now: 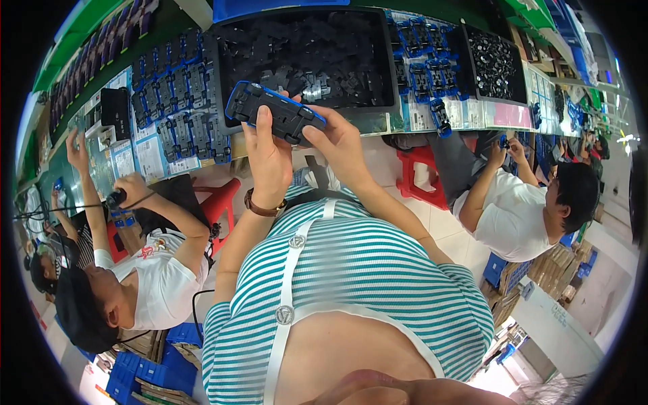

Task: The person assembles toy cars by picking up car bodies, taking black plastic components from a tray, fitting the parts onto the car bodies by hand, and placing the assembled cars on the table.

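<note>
In the head view, both hands hold a toy car chassis (275,113), black with a blue rim, upside down and tilted, above the near edge of the surface (378,125). The left hand (268,158) has its grip closed around the lower left of the chassis, thumb pressed on the black underside; a brown watch strap (262,206) circles that wrist. The right hand (335,143) closes on the right end of the chassis, fingers curled under it. Just behind the chassis sits a large black tray (223,81) filled with dark parts. Rows of blue-and-black chassis (177,101) lie to the left on the surface, more to the right (422,57). A person in a white shirt (160,283) works on the left, another (507,226) on the right beside a red stool (422,177).
</note>
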A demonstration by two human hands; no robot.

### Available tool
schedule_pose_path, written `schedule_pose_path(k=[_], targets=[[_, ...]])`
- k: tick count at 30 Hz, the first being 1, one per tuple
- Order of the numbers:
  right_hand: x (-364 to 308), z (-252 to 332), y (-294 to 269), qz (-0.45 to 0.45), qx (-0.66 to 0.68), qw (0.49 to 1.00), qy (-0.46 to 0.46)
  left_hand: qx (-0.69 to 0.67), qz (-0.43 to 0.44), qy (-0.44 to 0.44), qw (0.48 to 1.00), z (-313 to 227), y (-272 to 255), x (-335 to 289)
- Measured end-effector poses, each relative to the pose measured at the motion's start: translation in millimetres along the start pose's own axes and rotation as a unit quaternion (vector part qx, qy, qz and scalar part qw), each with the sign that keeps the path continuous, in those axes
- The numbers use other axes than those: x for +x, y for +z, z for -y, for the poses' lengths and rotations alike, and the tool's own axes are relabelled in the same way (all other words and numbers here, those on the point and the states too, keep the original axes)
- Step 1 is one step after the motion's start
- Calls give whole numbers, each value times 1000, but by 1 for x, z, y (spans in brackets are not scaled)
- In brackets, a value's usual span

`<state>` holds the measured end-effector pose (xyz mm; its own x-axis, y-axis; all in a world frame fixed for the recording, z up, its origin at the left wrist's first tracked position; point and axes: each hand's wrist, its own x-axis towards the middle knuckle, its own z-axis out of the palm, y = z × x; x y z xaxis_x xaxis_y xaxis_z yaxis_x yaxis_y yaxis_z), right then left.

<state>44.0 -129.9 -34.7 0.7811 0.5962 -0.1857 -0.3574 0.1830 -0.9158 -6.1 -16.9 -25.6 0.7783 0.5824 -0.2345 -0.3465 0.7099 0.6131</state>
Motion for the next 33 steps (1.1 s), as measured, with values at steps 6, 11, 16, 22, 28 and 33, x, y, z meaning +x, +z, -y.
schedule_pose_path(k=[6, 11, 16, 22, 28, 33], targets=[[-2, 0, 0, -22, -42, 999, 5, 48, 9, 26, 998, 5, -3, 4], [-4, 7, 4, -1, -8, 1000, -28, 0, 1, 2, 1000, -2, 3, 4], [0, 4, 2, -23, 19, 1000, -7, 17, -9, -12, 1000, -7, -8, 11], [3, 0, 1, -2, -37, 998, -57, 87, -53, -8, 995, -19, -21, 23], [10, 6, 7, 4, -28, 999, -38, 50, -75, 10, 996, -26, -21, 25], [13, 4, 15, 18, -80, 995, -52, 124, -66, 72, 987, -26, -12, 20]])
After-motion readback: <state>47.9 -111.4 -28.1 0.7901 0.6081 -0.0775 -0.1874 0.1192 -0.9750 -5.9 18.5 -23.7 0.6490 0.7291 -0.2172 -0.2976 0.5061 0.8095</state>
